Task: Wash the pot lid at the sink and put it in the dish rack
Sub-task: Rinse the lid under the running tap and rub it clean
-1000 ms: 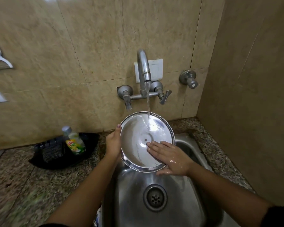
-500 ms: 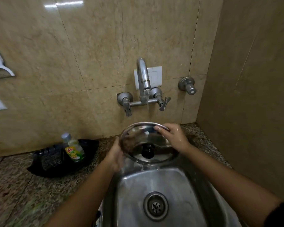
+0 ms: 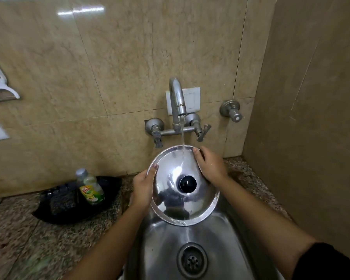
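Detergent bottle stands in a black tray well to the outside of the left hand. That hand clamps the pot lid by its near-left rim, thumb over the edge. Between both hands the lid tilts knob-side up (black knob facing the camera) over the sink, tap water striking its top. The right hand lies spread on the far-right rim. Rinsing looks under way; next comes draining the lid and finding the rack, not in view.
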